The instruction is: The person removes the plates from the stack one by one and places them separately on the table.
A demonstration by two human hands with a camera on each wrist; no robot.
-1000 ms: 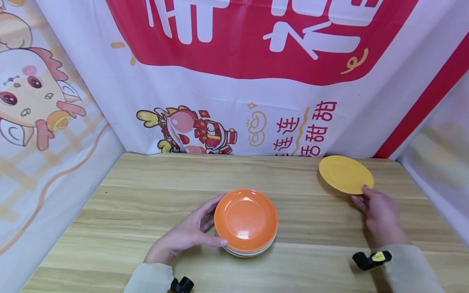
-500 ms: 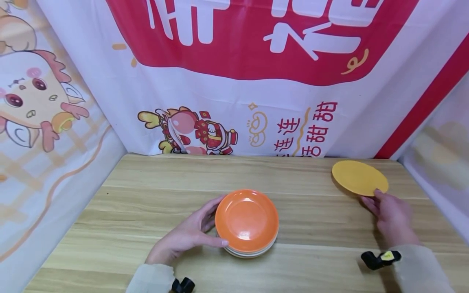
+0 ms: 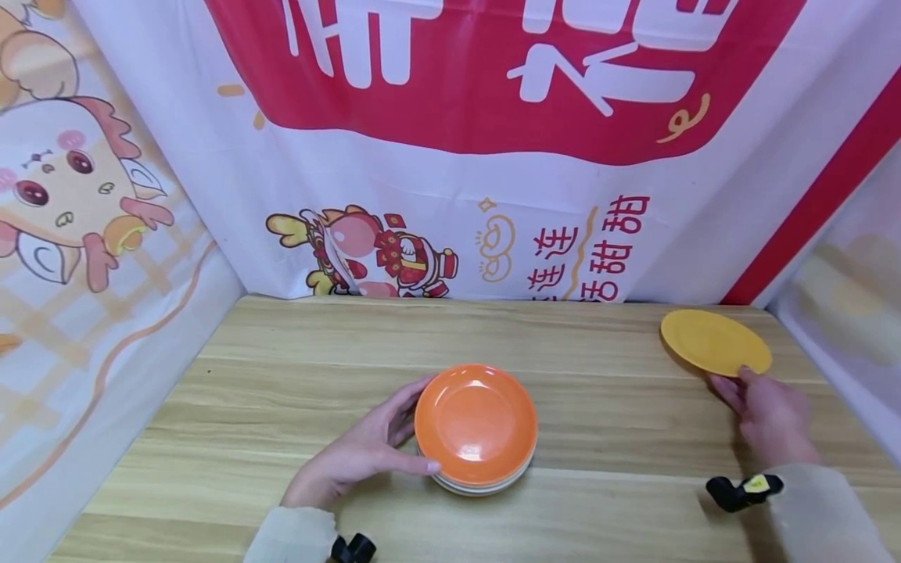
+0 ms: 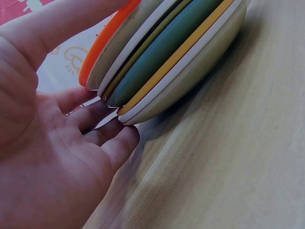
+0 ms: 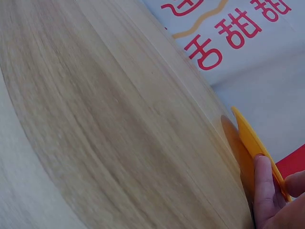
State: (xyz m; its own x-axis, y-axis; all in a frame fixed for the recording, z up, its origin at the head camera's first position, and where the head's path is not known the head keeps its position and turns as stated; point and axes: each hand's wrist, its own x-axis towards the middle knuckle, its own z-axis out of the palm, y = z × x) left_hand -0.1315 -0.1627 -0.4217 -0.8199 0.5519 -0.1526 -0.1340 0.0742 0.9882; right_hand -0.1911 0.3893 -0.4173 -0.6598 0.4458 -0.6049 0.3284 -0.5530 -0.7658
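A stack of plates [image 4: 157, 67] stands on the table, topped by a glossy orange plate [image 3: 476, 422]. In the left wrist view, white, green and yellow rims show below the orange one. My left hand [image 3: 366, 450] holds the stack's left side, thumb at the near rim and fingers round the far side. At the back right, my right hand [image 3: 773, 410] pinches a yellow plate [image 3: 716, 342] by its near edge. In the right wrist view that plate is held slightly above the table, fingers beneath it and thumb on top.
The wooden table [image 3: 317, 336] meets a hanging white and red cloth [image 3: 436, 180] at its back edge. Printed cloth also hangs along the left side [image 3: 77, 234] and the right side [image 3: 845, 297].
My right hand has carried the yellow plate to the right along the table's back. The left hand and the stack stay essentially in place.
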